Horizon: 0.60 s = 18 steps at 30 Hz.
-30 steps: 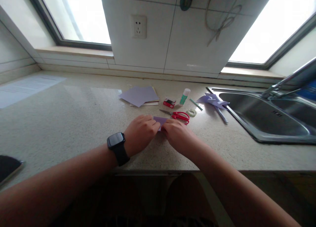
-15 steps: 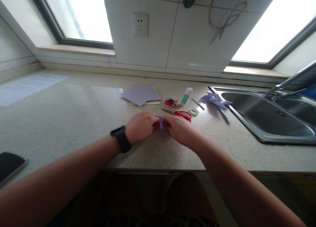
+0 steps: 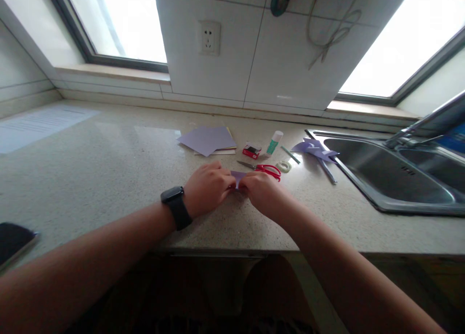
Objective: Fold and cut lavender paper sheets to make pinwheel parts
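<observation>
Pinches small purple paper (image 3: 238, 177) between left hand (image 3: 209, 189) and right hand (image 3: 262, 191), low over front part of speckled countertop (image 3: 127, 179), near its middle. Can't tell if paper touches the surface.

Left: curls fingers, grips paper's left side, wears black smartwatch (image 3: 173, 194) on wrist. Right: bends fingers in, grips right side. Keeps both sets of fingertips close together but apart, with a strip of purple showing between. Can't tell exact thumb placement, mostly hidden.

Has red-handled scissors (image 3: 259, 168) just beyond right hand, blades toward the left, handles partly behind the hand. Has tape roll (image 3: 284, 167) lying flat just beside the handles, green strip (image 3: 290, 155) past it.

Farther back, shows red box (image 3: 251, 151) next to upright, leaning-looking glue stick (image 3: 274, 143). To the left of those, shows purple sheets (image 3: 208, 139) stacked unevenly over paler ones.

To the right, shows folded purple shape (image 3: 315, 149) with silvery stick (image 3: 329, 173), close to rim of metal sink (image 3: 366, 198). Far left: includes printed sheet (image 3: 43, 124) at back, dark flat object (image 3: 14, 242) at front, cut off by view edge.
</observation>
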Tool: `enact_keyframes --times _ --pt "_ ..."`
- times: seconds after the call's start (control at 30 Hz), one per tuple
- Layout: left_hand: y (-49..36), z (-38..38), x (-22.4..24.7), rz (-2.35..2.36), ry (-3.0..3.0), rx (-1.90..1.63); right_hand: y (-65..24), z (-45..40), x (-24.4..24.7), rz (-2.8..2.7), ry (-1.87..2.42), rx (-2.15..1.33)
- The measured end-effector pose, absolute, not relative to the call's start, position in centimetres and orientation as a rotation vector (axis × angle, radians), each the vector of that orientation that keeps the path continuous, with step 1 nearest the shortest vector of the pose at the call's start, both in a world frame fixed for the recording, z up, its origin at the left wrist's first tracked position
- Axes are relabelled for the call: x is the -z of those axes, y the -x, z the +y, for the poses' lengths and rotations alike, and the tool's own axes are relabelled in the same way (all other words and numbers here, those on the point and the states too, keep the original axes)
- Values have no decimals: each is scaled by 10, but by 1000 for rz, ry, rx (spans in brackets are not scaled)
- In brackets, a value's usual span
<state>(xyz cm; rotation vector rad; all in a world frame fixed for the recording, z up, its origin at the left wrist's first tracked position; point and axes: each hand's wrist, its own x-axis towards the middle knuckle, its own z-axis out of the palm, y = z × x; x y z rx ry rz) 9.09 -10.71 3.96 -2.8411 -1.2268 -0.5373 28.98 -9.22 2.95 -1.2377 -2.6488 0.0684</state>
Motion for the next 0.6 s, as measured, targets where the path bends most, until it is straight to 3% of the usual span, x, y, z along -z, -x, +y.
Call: enact_keyframes --times 0.33,0.6 --pt "-97 -102 -36 -1326 2859 492 -292 -99 -30 -2628 1193 -41" --pt "-90 -107 -52 -1554 3092 330 -287 -109 -47 -2771 1132 -268"
